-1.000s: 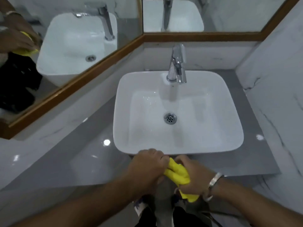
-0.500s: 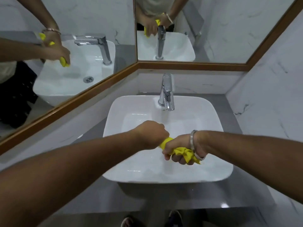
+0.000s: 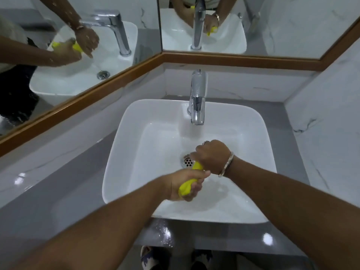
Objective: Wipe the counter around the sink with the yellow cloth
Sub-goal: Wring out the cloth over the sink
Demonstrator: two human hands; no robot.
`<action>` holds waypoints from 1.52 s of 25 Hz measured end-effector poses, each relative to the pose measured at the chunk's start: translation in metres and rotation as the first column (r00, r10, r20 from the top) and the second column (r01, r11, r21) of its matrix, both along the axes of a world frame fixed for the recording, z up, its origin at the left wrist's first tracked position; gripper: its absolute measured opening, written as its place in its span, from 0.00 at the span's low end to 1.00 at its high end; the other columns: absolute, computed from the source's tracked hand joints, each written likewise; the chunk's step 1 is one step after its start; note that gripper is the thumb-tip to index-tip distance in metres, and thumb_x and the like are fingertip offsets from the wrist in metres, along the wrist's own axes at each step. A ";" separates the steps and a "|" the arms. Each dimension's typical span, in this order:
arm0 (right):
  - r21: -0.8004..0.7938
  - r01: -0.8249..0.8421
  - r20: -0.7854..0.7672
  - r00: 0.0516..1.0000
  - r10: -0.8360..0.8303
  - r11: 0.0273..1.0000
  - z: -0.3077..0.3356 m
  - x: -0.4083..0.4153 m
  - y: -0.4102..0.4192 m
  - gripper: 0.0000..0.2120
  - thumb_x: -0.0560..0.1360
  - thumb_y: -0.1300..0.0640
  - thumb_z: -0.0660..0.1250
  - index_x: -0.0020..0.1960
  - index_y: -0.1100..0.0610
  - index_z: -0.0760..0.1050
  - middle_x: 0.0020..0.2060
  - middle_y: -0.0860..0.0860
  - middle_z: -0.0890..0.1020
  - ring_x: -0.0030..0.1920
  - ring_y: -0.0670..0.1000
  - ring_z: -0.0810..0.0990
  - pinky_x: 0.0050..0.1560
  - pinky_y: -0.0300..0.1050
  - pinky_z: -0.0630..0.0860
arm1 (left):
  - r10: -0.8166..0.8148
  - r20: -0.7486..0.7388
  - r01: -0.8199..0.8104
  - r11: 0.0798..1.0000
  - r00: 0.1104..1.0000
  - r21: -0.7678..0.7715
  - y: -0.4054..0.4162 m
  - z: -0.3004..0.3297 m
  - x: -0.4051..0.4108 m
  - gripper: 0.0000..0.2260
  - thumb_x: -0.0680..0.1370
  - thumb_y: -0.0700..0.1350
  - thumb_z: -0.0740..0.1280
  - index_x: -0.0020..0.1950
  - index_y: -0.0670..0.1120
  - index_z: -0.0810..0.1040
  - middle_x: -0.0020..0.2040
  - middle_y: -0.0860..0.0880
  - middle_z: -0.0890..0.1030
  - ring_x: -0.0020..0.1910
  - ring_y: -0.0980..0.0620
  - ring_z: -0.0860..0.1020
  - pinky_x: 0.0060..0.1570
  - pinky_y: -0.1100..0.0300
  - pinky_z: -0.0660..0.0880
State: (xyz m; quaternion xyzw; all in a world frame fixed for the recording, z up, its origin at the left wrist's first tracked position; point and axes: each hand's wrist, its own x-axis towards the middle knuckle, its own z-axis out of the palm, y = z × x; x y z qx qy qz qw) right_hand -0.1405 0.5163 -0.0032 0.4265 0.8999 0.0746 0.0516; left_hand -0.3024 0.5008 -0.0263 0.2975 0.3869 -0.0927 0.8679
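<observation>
The yellow cloth [image 3: 187,184] is twisted into a tight roll between both hands, held over the bowl of the white sink [image 3: 136,152]. My left hand [image 3: 185,187] grips its near end. Gripping the far end just above the drain [image 3: 187,161] is my right hand [image 3: 211,156], which wears a metal bangle at the wrist. The grey counter [image 3: 74,182] runs around the sink on the left, right and front. Most of the cloth is hidden inside the two fists.
A chrome tap [image 3: 197,98] stands at the back rim of the sink. Wood-framed mirrors [image 3: 120,78] line the left and back walls. A marble wall [image 3: 331,123] closes in on the right. Wet patches shine on the counter's front edge [image 3: 165,232].
Both hands have moved from the counter's front edge out over the sink bowl, and the cloth has been twisted tighter between them. The view has tilted further over the sink.
</observation>
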 end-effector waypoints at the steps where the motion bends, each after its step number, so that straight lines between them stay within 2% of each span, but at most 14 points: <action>1: -0.009 -0.014 -0.011 1.000 0.014 1.000 -0.007 -0.004 -0.002 0.09 0.56 0.58 0.73 0.31 0.52 0.74 0.21 0.50 0.72 0.20 0.54 0.71 0.23 0.37 0.58 | 0.062 0.027 -0.060 0.995 0.998 -0.086 -0.008 -0.007 0.001 0.18 0.74 0.56 0.68 0.29 0.51 0.68 0.20 0.55 0.67 0.18 0.58 0.65 0.19 0.67 0.58; 5: 0.050 0.005 -0.080 0.997 -0.001 0.999 -0.027 -0.003 -0.003 0.09 0.57 0.60 0.71 0.37 0.50 0.78 0.22 0.50 0.71 0.21 0.53 0.70 0.23 0.39 0.56 | 0.110 0.058 -0.100 0.982 0.992 -0.159 -0.015 -0.012 0.000 0.15 0.75 0.52 0.65 0.32 0.51 0.65 0.20 0.54 0.67 0.17 0.57 0.64 0.19 0.65 0.58; 8: 0.014 0.052 -0.152 0.987 -0.049 0.999 -0.030 -0.004 0.000 0.13 0.60 0.60 0.71 0.44 0.51 0.80 0.23 0.50 0.75 0.23 0.55 0.75 0.23 0.41 0.66 | 0.034 0.036 -0.029 0.993 0.999 -0.119 -0.002 -0.009 -0.002 0.16 0.78 0.51 0.63 0.30 0.51 0.67 0.20 0.55 0.67 0.18 0.58 0.64 0.20 0.66 0.54; 11: -0.180 0.095 -0.155 0.980 -0.124 0.979 -0.035 -0.010 -0.004 0.13 0.66 0.59 0.67 0.50 0.49 0.78 0.34 0.50 0.82 0.36 0.57 0.81 0.31 0.42 0.67 | -0.070 -0.013 0.069 0.994 0.997 -0.085 0.003 -0.010 -0.010 0.18 0.79 0.50 0.61 0.28 0.51 0.68 0.20 0.55 0.67 0.18 0.58 0.65 0.20 0.67 0.55; 14: -0.492 0.155 -0.107 0.966 -0.236 0.857 -0.041 -0.012 -0.015 0.16 0.72 0.55 0.64 0.59 0.44 0.76 0.49 0.51 0.84 0.49 0.58 0.81 0.42 0.45 0.70 | -0.206 -0.080 0.205 0.979 0.975 -0.022 0.002 -0.013 -0.018 0.19 0.79 0.49 0.62 0.28 0.51 0.69 0.21 0.55 0.68 0.19 0.58 0.66 0.22 0.68 0.60; 16: -0.578 0.229 -0.073 0.941 -0.330 0.783 -0.041 -0.012 -0.022 0.12 0.72 0.52 0.64 0.55 0.45 0.77 0.48 0.53 0.84 0.49 0.57 0.81 0.42 0.45 0.70 | -0.298 -0.118 0.306 0.950 0.947 0.053 0.004 -0.014 -0.019 0.17 0.78 0.50 0.64 0.28 0.51 0.69 0.22 0.54 0.68 0.21 0.57 0.67 0.24 0.67 0.61; 18: -0.585 0.303 -0.007 0.926 -0.378 0.752 -0.041 -0.012 -0.025 0.05 0.71 0.48 0.64 0.41 0.48 0.75 0.40 0.51 0.82 0.43 0.56 0.80 0.36 0.43 0.66 | -0.355 -0.154 0.373 0.922 0.922 0.108 0.009 -0.014 -0.019 0.16 0.77 0.49 0.65 0.30 0.50 0.68 0.23 0.54 0.69 0.21 0.56 0.67 0.24 0.67 0.61; 21: -0.544 0.399 0.127 0.909 -0.398 0.738 -0.040 -0.016 -0.028 0.18 0.68 0.42 0.65 0.29 0.51 0.63 0.27 0.46 0.71 0.32 0.52 0.74 0.33 0.42 0.65 | -0.392 -0.174 0.416 0.898 0.904 0.141 0.015 -0.016 -0.019 0.15 0.77 0.48 0.65 0.31 0.49 0.67 0.23 0.53 0.69 0.20 0.55 0.66 0.23 0.68 0.60; 26: -0.572 0.442 0.200 0.892 -0.404 0.691 -0.037 -0.022 -0.027 0.06 0.67 0.51 0.64 0.36 0.51 0.69 0.31 0.47 0.73 0.33 0.54 0.75 0.35 0.43 0.70 | -0.372 -0.192 0.408 0.889 0.908 0.207 0.012 -0.026 -0.020 0.17 0.76 0.46 0.66 0.27 0.49 0.70 0.23 0.51 0.68 0.20 0.53 0.65 0.24 0.67 0.59; 30: -0.572 0.430 0.208 0.900 -0.383 0.699 -0.039 -0.016 -0.033 0.07 0.69 0.49 0.64 0.38 0.53 0.73 0.36 0.50 0.80 0.34 0.54 0.75 0.35 0.43 0.69 | -0.345 -0.205 0.393 0.877 0.916 0.276 0.002 -0.026 -0.016 0.15 0.75 0.45 0.68 0.28 0.47 0.72 0.24 0.50 0.71 0.24 0.52 0.67 0.29 0.60 0.61; 32: -0.598 0.422 0.195 0.901 -0.387 0.682 -0.039 -0.009 -0.036 0.13 0.71 0.44 0.63 0.35 0.53 0.73 0.35 0.50 0.81 0.34 0.54 0.75 0.33 0.42 0.69 | -0.391 -0.287 0.483 0.750 0.875 0.451 0.002 -0.022 -0.012 0.13 0.75 0.47 0.69 0.31 0.46 0.75 0.27 0.50 0.76 0.27 0.52 0.73 0.34 0.60 0.70; 34: -0.671 0.415 0.160 0.890 -0.426 0.615 -0.034 -0.002 -0.041 0.18 0.70 0.41 0.65 0.31 0.53 0.70 0.28 0.48 0.76 0.32 0.53 0.75 0.32 0.42 0.70 | -0.464 -0.431 0.629 0.488 0.774 0.605 0.007 -0.010 -0.010 0.10 0.73 0.53 0.71 0.38 0.48 0.78 0.35 0.51 0.82 0.34 0.51 0.80 0.37 0.60 0.77; 35: -0.711 0.408 0.145 0.882 -0.449 0.573 -0.032 0.002 -0.044 0.18 0.68 0.41 0.67 0.30 0.53 0.70 0.27 0.48 0.75 0.31 0.53 0.75 0.33 0.43 0.72 | -0.458 -0.470 0.648 0.407 0.755 0.644 0.012 -0.005 -0.013 0.10 0.72 0.54 0.72 0.43 0.49 0.78 0.40 0.51 0.82 0.37 0.50 0.82 0.35 0.59 0.79; 38: -0.714 0.398 0.092 0.869 -0.486 0.576 -0.015 0.022 -0.048 0.16 0.63 0.40 0.72 0.41 0.51 0.78 0.42 0.53 0.78 0.40 0.54 0.78 0.39 0.44 0.74 | -0.243 -0.408 0.470 0.321 0.880 0.822 0.026 0.016 -0.031 0.16 0.70 0.50 0.76 0.54 0.49 0.77 0.46 0.53 0.78 0.42 0.50 0.80 0.36 0.60 0.78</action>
